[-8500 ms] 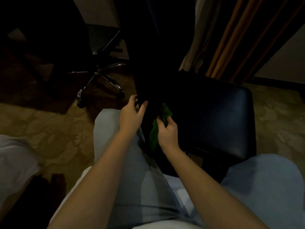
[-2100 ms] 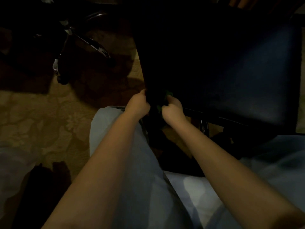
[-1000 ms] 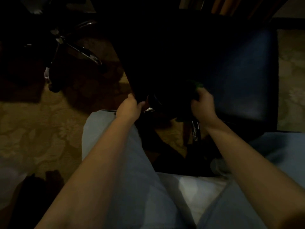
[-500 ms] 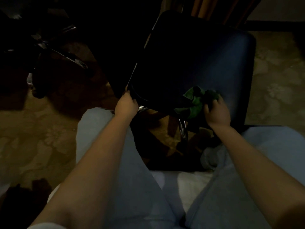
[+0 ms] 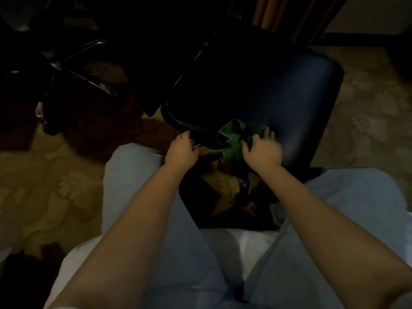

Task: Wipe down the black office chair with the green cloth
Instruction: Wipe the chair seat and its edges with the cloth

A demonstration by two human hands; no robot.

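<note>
My left hand (image 5: 181,150) curls around the near-left rim of the black office chair (image 5: 278,92), steadying its seat. My right hand (image 5: 262,152) grips the bunched green cloth (image 5: 234,141) against the seat's near edge, with part of the cloth hanging over it. To wipe well here, I judge the cloth should be spread flatter under my palm and drawn along the rim, then across the seat toward its far edge in overlapping passes, with my left hand bracing against any swivel.
</note>
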